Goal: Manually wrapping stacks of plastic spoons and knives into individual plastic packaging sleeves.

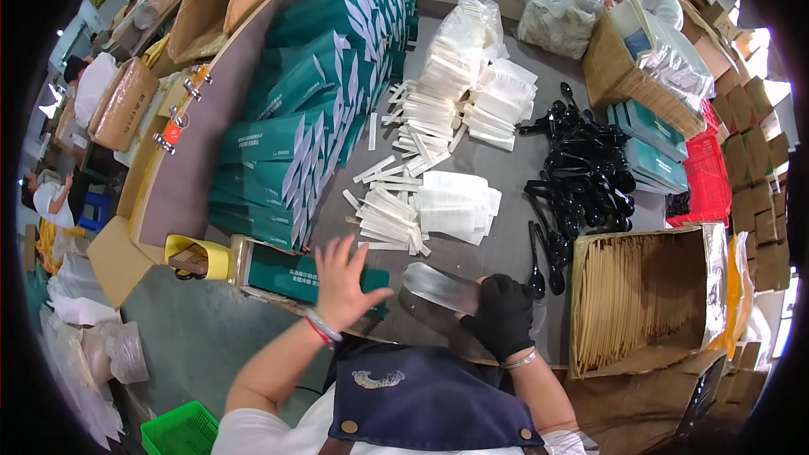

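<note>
At the near edge of the grey worktable (552, 320), just in front of the apron, lies a flat, silvery, see-through oblong (440, 289), probably a thin plastic sleeve, its outline softened by blur. From where I stand it looks light and limp, slick enough to slide on the smooth top and easy to crease rather than break. I'd take it by a short end, thumb beneath and fingers above, so the film doesn't skate away. The right hand (501, 316), in a black fabric glove, is at its right end, fingers curled inward and knuckles up; whether they truly pinch the film I cannot tell, as the glove hides the contact. The left hand (341, 291) is bare, fingers fanned wide and thumb stretched toward the oblong, pinching nothing. It's over a dark green, flat, rectangular packet (282, 278), and I can't make out whether the palm touches it. That packet seems stiffer, like card, and would be surest held by its long edges. Both forearms angle inward from the lower edge, elbows wide.
</note>
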